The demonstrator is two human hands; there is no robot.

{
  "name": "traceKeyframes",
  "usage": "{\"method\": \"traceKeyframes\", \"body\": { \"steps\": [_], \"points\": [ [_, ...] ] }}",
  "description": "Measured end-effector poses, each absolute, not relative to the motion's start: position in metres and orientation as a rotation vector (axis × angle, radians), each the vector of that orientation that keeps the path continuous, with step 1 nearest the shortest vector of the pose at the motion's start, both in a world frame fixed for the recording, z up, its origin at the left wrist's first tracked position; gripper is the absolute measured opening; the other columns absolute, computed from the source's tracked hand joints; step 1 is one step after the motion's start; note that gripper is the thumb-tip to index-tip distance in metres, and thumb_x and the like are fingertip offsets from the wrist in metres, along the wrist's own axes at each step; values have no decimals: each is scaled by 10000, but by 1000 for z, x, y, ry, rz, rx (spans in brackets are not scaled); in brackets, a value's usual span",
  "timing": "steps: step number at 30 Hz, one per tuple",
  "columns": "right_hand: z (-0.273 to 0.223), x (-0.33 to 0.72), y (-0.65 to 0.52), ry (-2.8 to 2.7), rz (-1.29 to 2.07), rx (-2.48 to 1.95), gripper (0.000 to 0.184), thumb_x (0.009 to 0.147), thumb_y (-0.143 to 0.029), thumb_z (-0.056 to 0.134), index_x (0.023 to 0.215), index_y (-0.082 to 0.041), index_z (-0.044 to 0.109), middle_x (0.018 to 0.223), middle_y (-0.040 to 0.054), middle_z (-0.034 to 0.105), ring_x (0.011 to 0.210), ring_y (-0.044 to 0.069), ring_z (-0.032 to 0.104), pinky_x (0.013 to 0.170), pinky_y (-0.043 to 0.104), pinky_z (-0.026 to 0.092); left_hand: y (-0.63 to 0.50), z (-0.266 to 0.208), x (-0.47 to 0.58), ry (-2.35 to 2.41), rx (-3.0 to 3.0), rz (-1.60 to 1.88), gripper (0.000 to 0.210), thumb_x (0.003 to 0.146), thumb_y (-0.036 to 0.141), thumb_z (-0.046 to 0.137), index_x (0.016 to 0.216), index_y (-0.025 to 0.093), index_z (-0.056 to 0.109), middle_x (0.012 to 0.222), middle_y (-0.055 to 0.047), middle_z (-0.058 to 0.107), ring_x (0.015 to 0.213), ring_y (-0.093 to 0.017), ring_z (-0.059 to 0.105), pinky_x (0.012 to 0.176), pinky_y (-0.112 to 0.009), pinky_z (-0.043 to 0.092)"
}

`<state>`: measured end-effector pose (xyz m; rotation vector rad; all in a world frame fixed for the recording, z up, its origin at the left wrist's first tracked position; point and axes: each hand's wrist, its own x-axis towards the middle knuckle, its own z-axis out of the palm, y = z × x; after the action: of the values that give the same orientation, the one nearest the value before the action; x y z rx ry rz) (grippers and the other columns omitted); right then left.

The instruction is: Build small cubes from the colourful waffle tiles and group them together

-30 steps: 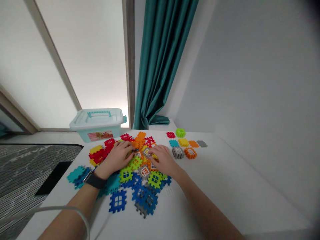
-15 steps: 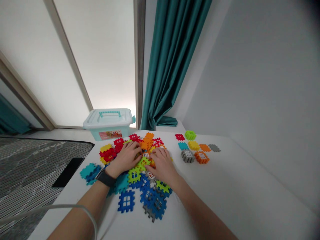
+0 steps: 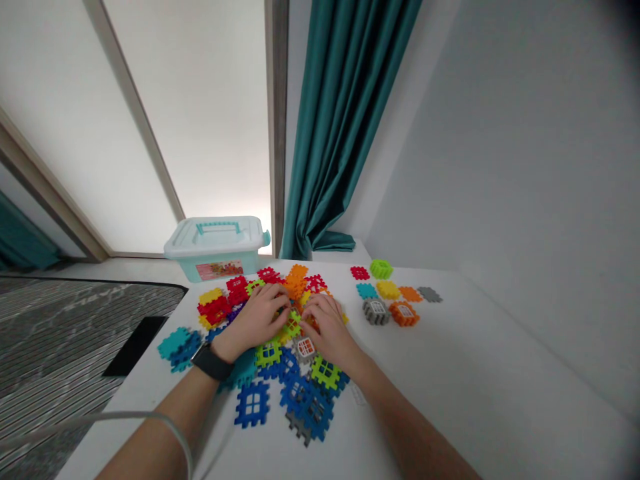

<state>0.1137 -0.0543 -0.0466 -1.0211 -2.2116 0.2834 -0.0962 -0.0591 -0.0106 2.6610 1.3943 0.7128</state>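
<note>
My left hand (image 3: 257,319), with a dark watch on its wrist, is over the pile of coloured notched building tiles. Its fingers curl down beside a lime green tile (image 3: 293,325); whatever they pinch is hidden. My right hand (image 3: 329,328) faces it from the other side, its fingers bent over orange pieces (image 3: 314,323) and its fingertips hidden among them. Just below my right hand lies a grey tile with a white window (image 3: 305,348). Orange tiles (image 3: 297,279) lie beyond both hands, and blue window tiles (image 3: 307,400) lie nearer to me.
A lidded pale turquoise box (image 3: 217,250) stands at the table's far left. Right of the pile, several pieces lie apart, among them a grey block (image 3: 376,311) and an orange block (image 3: 404,313). A pale cable (image 3: 150,415) crosses the lower left. The wall (image 3: 525,220) borders the right.
My right hand has drawn slightly to the right and its fingers are more bent, showing more of the grey window tile. My left hand has shifted slightly right, toward it.
</note>
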Motion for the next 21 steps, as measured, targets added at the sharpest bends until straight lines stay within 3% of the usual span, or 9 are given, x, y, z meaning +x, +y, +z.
{"method": "traceKeyframes", "body": {
  "steps": [6, 9, 12, 14, 18, 21],
  "points": [
    [-45, 118, -59, -2078, 329, -994, 87, 929, -173, 559, 876, -238, 536, 874, 14, 630, 888, 214, 585, 986, 454, 415, -60, -8, -92, 1220, 2444, 848, 218, 1001, 281, 456, 908, 192, 632, 955, -67, 674, 916, -216, 629, 832, -340, 496],
    [-45, 119, -59, -1991, 355, -1027, 54, 923, -193, 546, 944, -238, 569, 887, 27, 660, 909, 227, 611, 993, 466, 430, -60, -10, -90, 1229, 2297, 948, 222, 999, 306, 477, 928, 190, 653, 941, -58, 702, 895, -212, 647, 817, -331, 495],
    [-46, 119, -59, -1927, 420, -1045, 180, 912, -220, 548, 1085, -241, 591, 923, 39, 688, 992, 245, 628, 988, 460, 455, -58, -16, -86, 1236, 2124, 1071, 230, 990, 317, 491, 926, 181, 665, 906, -50, 709, 845, -202, 653, 783, -320, 503],
    [-46, 119, -59, -1891, 487, -1055, 225, 908, -243, 552, 1128, -242, 601, 921, 39, 691, 1002, 246, 634, 949, 434, 488, -56, -20, -84, 1229, 2023, 1109, 245, 989, 343, 493, 929, 179, 665, 848, -38, 696, 783, -189, 643, 736, -306, 506],
    [-44, 119, -58, -1767, 639, -1073, 236, 905, -278, 552, 1123, -229, 629, 845, 18, 668, 841, 209, 656, 779, 343, 542, -57, -25, -79, 1193, 1944, 1128, 236, 992, 362, 484, 998, 187, 642, 768, -9, 648, 712, -172, 623, 694, -296, 517],
    [-41, 122, -56, -1670, 720, -1050, 252, 904, -297, 564, 1132, -222, 641, 826, 4, 679, 795, 192, 667, 756, 317, 543, -62, -25, -77, 1194, 2081, 1119, 225, 960, 328, 550, 1138, 199, 600, 889, -33, 671, 815, -194, 654, 781, -339, 540]
  ]
}}
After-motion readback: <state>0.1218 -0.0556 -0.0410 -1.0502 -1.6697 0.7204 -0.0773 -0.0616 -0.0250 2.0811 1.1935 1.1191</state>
